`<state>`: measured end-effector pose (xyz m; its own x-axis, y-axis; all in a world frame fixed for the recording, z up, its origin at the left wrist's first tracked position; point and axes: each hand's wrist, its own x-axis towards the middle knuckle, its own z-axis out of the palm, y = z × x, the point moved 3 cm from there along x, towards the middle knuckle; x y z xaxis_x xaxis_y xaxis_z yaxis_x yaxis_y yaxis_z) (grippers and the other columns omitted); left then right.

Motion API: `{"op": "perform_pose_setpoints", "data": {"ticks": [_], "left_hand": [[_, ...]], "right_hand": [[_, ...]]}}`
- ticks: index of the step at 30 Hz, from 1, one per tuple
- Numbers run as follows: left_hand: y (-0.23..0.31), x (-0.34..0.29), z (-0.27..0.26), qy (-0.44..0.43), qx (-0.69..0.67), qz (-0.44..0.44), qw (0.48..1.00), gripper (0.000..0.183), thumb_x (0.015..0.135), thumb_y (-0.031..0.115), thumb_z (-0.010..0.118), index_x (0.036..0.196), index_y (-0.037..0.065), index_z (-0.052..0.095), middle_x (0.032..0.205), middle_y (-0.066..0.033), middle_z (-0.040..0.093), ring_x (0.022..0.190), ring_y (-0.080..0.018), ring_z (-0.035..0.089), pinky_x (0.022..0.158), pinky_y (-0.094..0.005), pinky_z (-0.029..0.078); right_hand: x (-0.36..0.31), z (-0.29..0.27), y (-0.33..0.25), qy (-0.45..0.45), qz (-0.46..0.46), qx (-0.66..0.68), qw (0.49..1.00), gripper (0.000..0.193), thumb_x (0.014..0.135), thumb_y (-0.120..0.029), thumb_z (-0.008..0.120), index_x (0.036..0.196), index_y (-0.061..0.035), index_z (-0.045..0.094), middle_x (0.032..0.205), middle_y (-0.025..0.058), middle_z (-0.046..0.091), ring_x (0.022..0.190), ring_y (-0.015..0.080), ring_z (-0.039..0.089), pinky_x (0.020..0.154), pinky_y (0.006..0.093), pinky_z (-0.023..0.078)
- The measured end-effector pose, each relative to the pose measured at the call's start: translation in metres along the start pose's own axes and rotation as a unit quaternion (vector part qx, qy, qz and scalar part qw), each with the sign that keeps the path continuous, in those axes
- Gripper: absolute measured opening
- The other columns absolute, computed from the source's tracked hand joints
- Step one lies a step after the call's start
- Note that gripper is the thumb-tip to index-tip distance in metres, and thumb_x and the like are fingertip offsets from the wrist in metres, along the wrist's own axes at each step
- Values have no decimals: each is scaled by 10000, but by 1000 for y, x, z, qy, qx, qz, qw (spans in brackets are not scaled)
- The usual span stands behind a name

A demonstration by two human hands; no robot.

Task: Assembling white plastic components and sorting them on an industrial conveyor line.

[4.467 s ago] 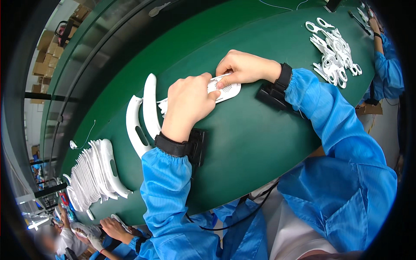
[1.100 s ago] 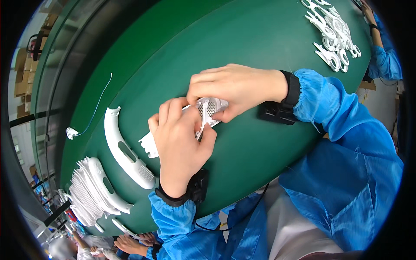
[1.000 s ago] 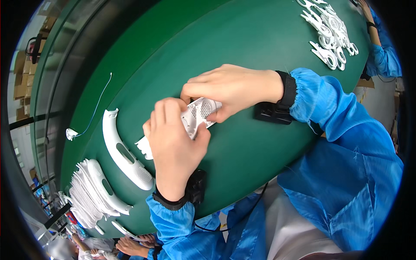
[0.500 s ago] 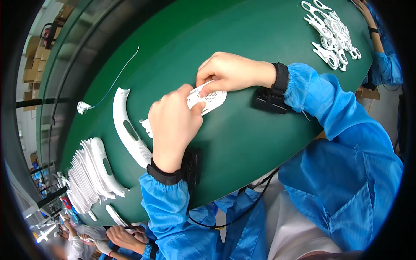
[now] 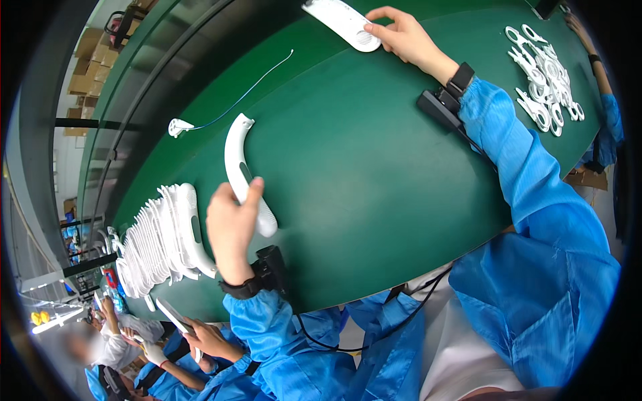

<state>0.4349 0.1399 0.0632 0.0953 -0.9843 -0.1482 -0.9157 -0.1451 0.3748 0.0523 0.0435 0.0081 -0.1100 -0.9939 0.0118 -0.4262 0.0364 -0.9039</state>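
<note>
My left hand is around the lower half of a curved white plastic shell, which has a long slot. The thumb lies along its right edge and the fingers are on its left side. At the far edge of the picture, my right hand reaches out with thumb and forefinger apart. Its thumb touches the rounded end of a long white plastic part with a perforated patch. The picture's top edge cuts this part off, and some of my right fingers are hidden.
A row of stacked white curved shells lies at the left on the green table. Beyond my left hand is a white cap with a thin blue wire. Several white ring-ended pieces lie piled at far right. Co-workers' hands are at lower left.
My hands have parted. My right hand has moved away from me with a white perforated part. My left hand has let go of it and come to the curved shell. The view has shifted.
</note>
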Motion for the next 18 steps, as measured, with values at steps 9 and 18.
{"op": "perform_pose_setpoints", "data": {"ticks": [9, 18], "left_hand": [[75, -8, 41, 138, 143, 420, 886, 258, 640, -60, 649, 869, 45, 597, 1089, -120, 604, 994, -338, 578, 832, -424, 455], [69, -13, 44, 206, 115, 418, 877, 445, 642, -51, 660, 1025, 171, 702, 1042, -108, 542, 980, -318, 517, 890, -389, 388]], "right_hand": [[-44, -40, 13, -101, -49, 75, 991, 271, 938, -176, 588, 1167, -34, 564, 968, 50, 673, 830, 100, 619, 719, 228, 519], [-161, -226, 45, 56, -57, -441, 894, 266, 892, -140, 615, 1140, -50, 595, 1115, 100, 579, 1037, 236, 573, 901, 341, 454]]}}
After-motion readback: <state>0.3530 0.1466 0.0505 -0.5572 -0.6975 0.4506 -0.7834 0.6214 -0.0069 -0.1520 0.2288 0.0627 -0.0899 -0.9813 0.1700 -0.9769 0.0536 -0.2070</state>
